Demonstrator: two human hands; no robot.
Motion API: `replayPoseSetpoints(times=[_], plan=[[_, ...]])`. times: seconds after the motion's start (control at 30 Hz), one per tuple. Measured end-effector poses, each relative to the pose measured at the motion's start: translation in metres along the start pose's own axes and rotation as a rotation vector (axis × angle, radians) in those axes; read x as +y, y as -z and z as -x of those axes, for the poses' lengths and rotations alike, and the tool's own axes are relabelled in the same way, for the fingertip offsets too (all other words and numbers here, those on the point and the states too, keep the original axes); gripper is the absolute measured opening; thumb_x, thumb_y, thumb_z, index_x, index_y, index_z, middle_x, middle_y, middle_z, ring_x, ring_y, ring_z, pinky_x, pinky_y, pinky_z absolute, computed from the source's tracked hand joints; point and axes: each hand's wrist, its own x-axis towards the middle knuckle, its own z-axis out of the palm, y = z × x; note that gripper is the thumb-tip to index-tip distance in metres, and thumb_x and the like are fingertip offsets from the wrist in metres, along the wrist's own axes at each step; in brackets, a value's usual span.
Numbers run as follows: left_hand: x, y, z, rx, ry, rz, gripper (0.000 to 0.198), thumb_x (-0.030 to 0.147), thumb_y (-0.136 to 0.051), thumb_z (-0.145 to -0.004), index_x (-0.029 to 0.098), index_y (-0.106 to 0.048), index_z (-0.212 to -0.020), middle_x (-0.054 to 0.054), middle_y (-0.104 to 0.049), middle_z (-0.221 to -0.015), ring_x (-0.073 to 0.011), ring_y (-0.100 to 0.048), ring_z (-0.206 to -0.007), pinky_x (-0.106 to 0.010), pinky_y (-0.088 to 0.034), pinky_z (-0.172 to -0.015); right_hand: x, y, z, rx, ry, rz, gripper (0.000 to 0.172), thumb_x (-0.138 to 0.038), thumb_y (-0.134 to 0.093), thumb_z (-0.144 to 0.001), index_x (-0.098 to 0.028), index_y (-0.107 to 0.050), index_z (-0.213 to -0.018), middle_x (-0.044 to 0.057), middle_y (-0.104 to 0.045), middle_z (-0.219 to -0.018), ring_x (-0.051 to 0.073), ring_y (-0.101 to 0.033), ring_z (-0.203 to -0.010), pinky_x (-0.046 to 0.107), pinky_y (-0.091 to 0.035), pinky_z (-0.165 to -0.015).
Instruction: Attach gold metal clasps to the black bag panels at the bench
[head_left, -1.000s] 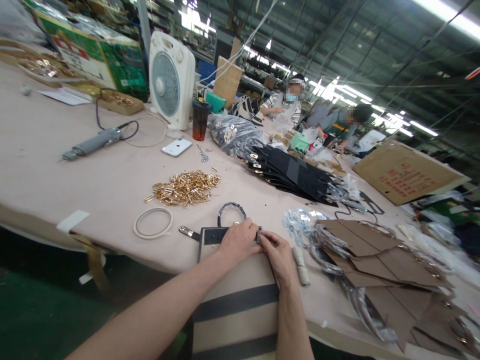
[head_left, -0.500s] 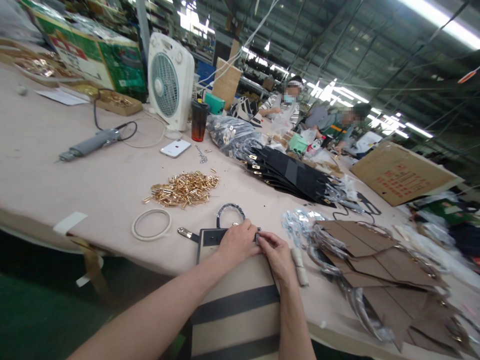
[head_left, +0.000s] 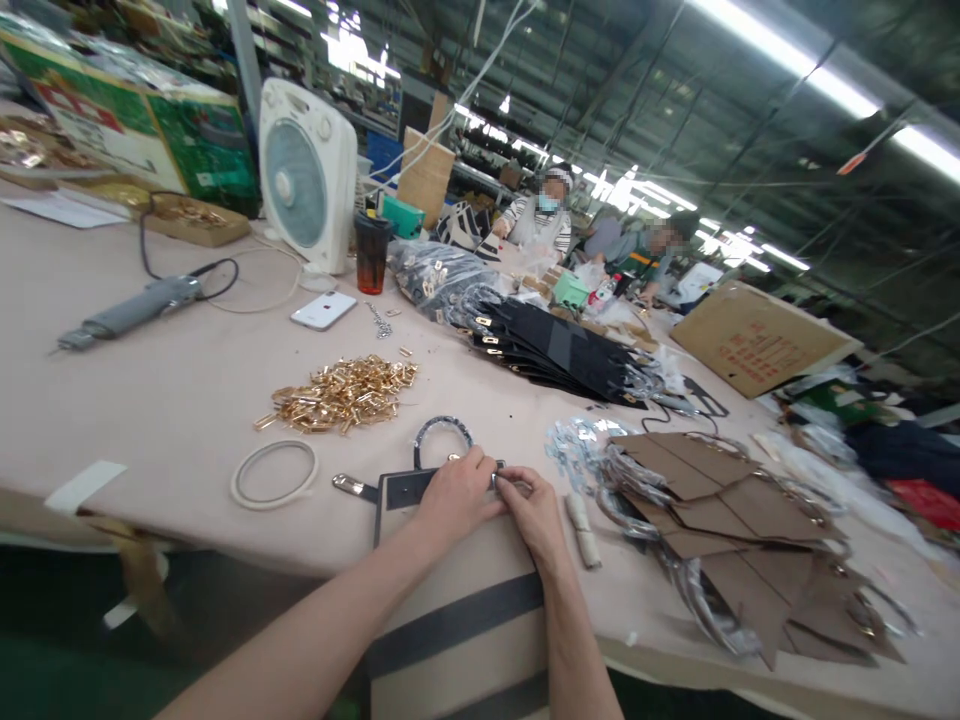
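A beige bag with black stripes [head_left: 465, 590] lies on the table edge in front of me, its black top band under my hands. My left hand [head_left: 454, 492] is curled closed on the top band, fingers pinching at a small metal fitting. My right hand [head_left: 534, 510] meets it from the right, fingertips pinched on the same small metal fitting [head_left: 498, 474]. A dark round handle [head_left: 441, 433] loops up behind the bag, and a metal clasp [head_left: 351, 486] sticks out at its left.
A heap of gold fittings [head_left: 341, 392], a white ring [head_left: 274, 473], a phone [head_left: 324, 310], a power tool [head_left: 127, 312], a fan [head_left: 304, 175] and a cup [head_left: 371, 252] lie left. Black bags [head_left: 562, 350] and brown pieces [head_left: 735, 520] lie right. Two people work at the far end.
The view has shifted so everything sits a little further left and lower. Both hands stay pinched together at the bag's top band.
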Motion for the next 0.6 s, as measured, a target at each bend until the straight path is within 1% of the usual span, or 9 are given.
replayPoseSetpoints(times=[0.03, 0.1, 0.17, 0.23, 0.3, 0.37, 0.43, 0.5, 0.6], plan=[[0.001, 0.0, 0.0, 0.002, 0.003, 0.001, 0.035, 0.048, -0.071, -0.09, 0.02, -0.062, -0.109, -0.008, -0.061, -0.107, -0.0259, -0.066, -0.093, -0.037, -0.054, -0.081, 0.0, 0.002, 0.0, 0.001, 0.012, -0.013, 0.031, -0.045, -0.076, -0.082, -0.02, -0.079, -0.1, 0.008, -0.076, -0.1, 0.022, -0.068, -0.088, 0.032, -0.054, -0.081], [0.001, 0.001, 0.0, -0.001, -0.002, 0.005, 0.033, 0.047, -0.071, -0.091, 0.021, -0.062, -0.109, -0.007, -0.061, -0.107, -0.0259, -0.066, -0.092, -0.037, -0.054, -0.08, 0.001, 0.011, -0.004, 0.04, -0.001, -0.067, 0.04, -0.051, -0.073, -0.084, -0.02, -0.077, -0.11, 0.007, -0.074, -0.095, 0.019, -0.065, -0.076, 0.03, -0.052, -0.07], [0.0, 0.0, -0.001, -0.008, -0.015, 0.016, 0.033, 0.044, -0.072, -0.09, 0.021, -0.061, -0.11, -0.006, -0.061, -0.107, -0.0259, -0.066, -0.093, -0.037, -0.053, -0.081, 0.004, 0.028, -0.015, 0.172, -0.02, -0.078, 0.05, -0.057, -0.068, -0.087, -0.017, -0.073, -0.117, 0.006, -0.072, -0.086, 0.017, -0.06, -0.066, 0.028, -0.048, -0.061], [-0.001, -0.001, -0.003, -0.013, -0.028, 0.033, 0.033, 0.042, -0.074, -0.089, 0.021, -0.061, -0.112, -0.006, -0.06, -0.109, -0.0258, -0.066, -0.095, -0.037, -0.053, -0.082, 0.009, 0.05, -0.033, 0.342, -0.004, 0.021, 0.055, -0.06, -0.06, -0.089, -0.014, -0.072, -0.116, 0.007, -0.072, -0.084, 0.018, -0.061, -0.068, 0.028, -0.048, -0.062], [-0.002, -0.002, -0.004, -0.015, -0.036, 0.05, 0.033, 0.04, -0.075, -0.088, 0.022, -0.061, -0.112, -0.006, -0.06, -0.109, -0.0255, -0.066, -0.097, -0.037, -0.053, -0.084, 0.014, 0.071, -0.054, 0.419, 0.007, 0.144, 0.054, -0.059, -0.057, -0.089, -0.013, -0.073, -0.111, 0.009, -0.074, -0.089, 0.02, -0.064, -0.076, 0.03, -0.05, -0.069], [-0.002, -0.003, -0.004, -0.017, -0.037, 0.06, 0.033, 0.039, -0.076, -0.087, 0.022, -0.061, -0.112, -0.005, -0.06, -0.109, -0.0256, -0.066, -0.097, -0.037, -0.053, -0.085, 0.02, 0.086, -0.072, 0.388, -0.006, 0.226, 0.045, -0.056, -0.062, -0.084, -0.015, -0.076, -0.099, 0.008, -0.075, -0.088, 0.022, -0.066, -0.078, 0.032, -0.05, -0.075], [-0.002, -0.003, -0.004, -0.021, -0.032, 0.061, 0.033, 0.039, -0.076, -0.087, 0.022, -0.061, -0.111, -0.005, -0.06, -0.108, -0.0257, -0.066, -0.097, -0.037, -0.052, -0.084, 0.025, 0.092, -0.084, 0.325, -0.033, 0.297, 0.031, -0.048, -0.071, -0.077, -0.018, -0.077, -0.083, 0.007, -0.076, -0.082, 0.023, -0.067, -0.077, 0.033, -0.049, -0.077], [-0.002, -0.002, -0.002, -0.023, -0.029, 0.051, 0.032, 0.039, -0.076, -0.087, 0.022, -0.061, -0.11, -0.005, -0.06, -0.109, -0.0258, -0.066, -0.096, -0.037, -0.052, -0.083, 0.03, 0.09, -0.09, 0.29, -0.066, 0.374, 0.018, -0.038, -0.076, -0.073, -0.02, -0.077, -0.076, 0.006, -0.076, -0.079, 0.024, -0.068, -0.078, 0.034, -0.048, -0.079], [-0.003, -0.001, 0.0, -0.015, -0.04, 0.04, 0.032, 0.039, -0.076, -0.087, 0.021, -0.061, -0.11, -0.006, -0.059, -0.109, -0.0258, -0.065, -0.094, -0.037, -0.052, -0.081, 0.035, 0.083, -0.092, 0.289, -0.112, 0.459, 0.008, -0.029, -0.074, -0.074, -0.022, -0.076, -0.076, 0.006, -0.076, -0.078, 0.025, -0.069, -0.08, 0.034, -0.047, -0.079]])
